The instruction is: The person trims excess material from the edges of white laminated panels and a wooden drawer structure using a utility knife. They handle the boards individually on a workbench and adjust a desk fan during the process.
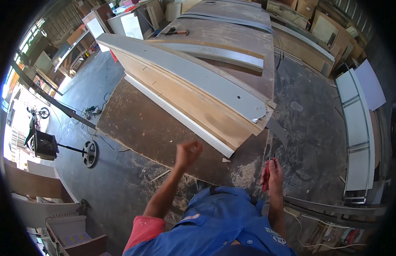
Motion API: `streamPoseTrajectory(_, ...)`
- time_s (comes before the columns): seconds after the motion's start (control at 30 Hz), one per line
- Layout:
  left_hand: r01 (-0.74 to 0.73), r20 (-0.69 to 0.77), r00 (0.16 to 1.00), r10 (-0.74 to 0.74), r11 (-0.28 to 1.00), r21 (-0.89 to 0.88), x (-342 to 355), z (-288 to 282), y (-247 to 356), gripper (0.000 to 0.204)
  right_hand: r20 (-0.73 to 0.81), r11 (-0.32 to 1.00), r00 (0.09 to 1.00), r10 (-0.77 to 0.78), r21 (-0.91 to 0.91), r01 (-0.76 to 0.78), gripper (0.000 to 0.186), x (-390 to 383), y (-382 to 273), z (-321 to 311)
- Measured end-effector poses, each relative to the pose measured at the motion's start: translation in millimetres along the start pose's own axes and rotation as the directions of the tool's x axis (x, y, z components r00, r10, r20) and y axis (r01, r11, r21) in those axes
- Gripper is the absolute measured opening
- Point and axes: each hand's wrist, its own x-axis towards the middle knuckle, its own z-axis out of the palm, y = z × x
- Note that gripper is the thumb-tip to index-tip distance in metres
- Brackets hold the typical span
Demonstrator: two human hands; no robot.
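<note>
Blue work shirt [223, 222], collar and chest, fills the lower middle of the view; a red-pink sleeve [142, 232] covers the left upper arm.

Left hand [188, 152]: raised on a bent forearm above the near edge of the desk [138, 128], fingers curled shut into a loose fist. Whether anything small lies inside it cannot be told.

Right hand [272, 173]: held upright off the desk's near right corner, fingers closed round a slim red-handled tool [265, 179], its metal tip pointing up; the kind of tool is too small to make out.

Long panel assembly [185, 83]: grey-faced board over raw wood with a white edge strip, lying flat on the desk. Long axis runs diagonally, from the far left down to the near right. Its near end [249, 128] lies just ahead of both hands, between them; the right hand with the tool is the nearer to that end and to a torn corner of grey facing [260, 118].

Sawdust [245, 170]: spread on the desk between the panel's end and the hands, with a small offcut [226, 160].

Further on the desk: a second grey strip [219, 53], a hammer [176, 32].

Floor, left: a stand-mounted black device [45, 145] with a round base [90, 153], cables.
</note>
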Motion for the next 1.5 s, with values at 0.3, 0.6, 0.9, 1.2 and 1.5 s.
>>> streamPoseTrajectory(0.3, -0.701, -0.318, 0.646, 0.694, 0.704, 0.111, 202.3, -135.4, 198.6, 0.017, -0.194, 0.998, 0.979, 0.058, 0.008, -0.058, 0.03, -47.2, 30.8, 24.4)
streamPoseTrajectory(0.6, -0.39, 0.344, 0.903, 0.257, 0.825, 0.409, 282.3, -143.9, 179.4, 0.059, -0.391, 0.986, 0.91, 0.135, 0.143, -0.085, 0.031, -141.7, 63.8, 61.1)
streamPoseTrajectory(0.9, -0.385, 0.191, 0.922, 0.337, 0.744, 0.546, 206.2, -190.9, 169.4, 0.044, -0.403, 0.99, 0.915, 0.003, 0.127, 0.053, 0.031, -177.8, 73.1, 70.6)
streamPoseTrajectory(1.2, -0.308, -0.751, 0.638, 0.168, 0.95, -0.049, 94.6, -257.9, 50.9, 0.065, -0.27, 0.985, 0.963, 0.016, 0.171, 0.032, 0.034, -231.8, 97.4, 89.5)
streamPoseTrajectory(1.5, 0.051, -0.34, 0.851, -0.401, 0.707, -0.706, -69.9, -289.4, -28.4, 0.074, -0.266, 0.983, 0.95, 0.163, 0.13, -0.132, 0.032, -303.7, 164.9, 109.3)
